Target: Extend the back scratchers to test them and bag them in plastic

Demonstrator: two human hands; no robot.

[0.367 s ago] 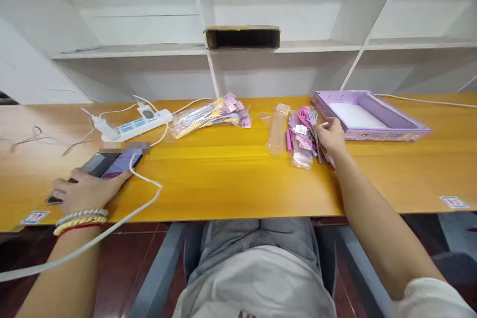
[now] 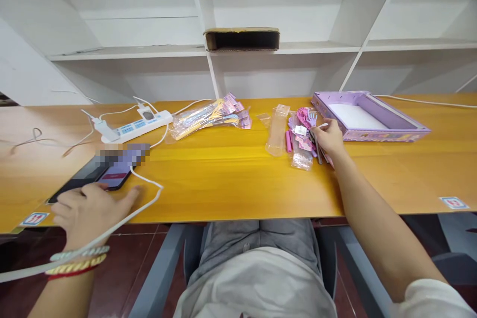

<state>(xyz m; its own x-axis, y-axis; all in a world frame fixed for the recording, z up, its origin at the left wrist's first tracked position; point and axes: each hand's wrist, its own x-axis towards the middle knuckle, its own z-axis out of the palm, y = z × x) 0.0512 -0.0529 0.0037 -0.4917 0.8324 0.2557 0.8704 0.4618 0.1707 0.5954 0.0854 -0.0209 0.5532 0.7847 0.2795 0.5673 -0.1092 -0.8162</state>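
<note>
My left hand (image 2: pixel 91 208) is at the table's front left edge, fingers spread, holding nothing. Just beyond its fingertips lie two phones side by side, a dark one (image 2: pixel 80 176) and one with a lit purple screen (image 2: pixel 121 166). On the right, the fingers of my right hand (image 2: pixel 330 136) are pinched at a pile of pink and purple utensils (image 2: pixel 305 117) with metal parts; exactly what they grip is too small to tell. Clear packets with pink labels (image 2: pixel 302 156) lie in the pile, beside a translucent plastic case (image 2: pixel 278 131).
A purple open box (image 2: pixel 387 134) stands right of the pile. Bagged utensils with labels (image 2: pixel 208 119) lie mid-table. A white power strip (image 2: pixel 137 126) and cables are at the left; one cable (image 2: pixel 149 203) crosses above my left wrist. Shelves hold a cardboard box (image 2: pixel 242 32).
My left hand has moved off the phones, back toward the table's front edge, uncovering more of their screens. The right hand has hardly moved.
</note>
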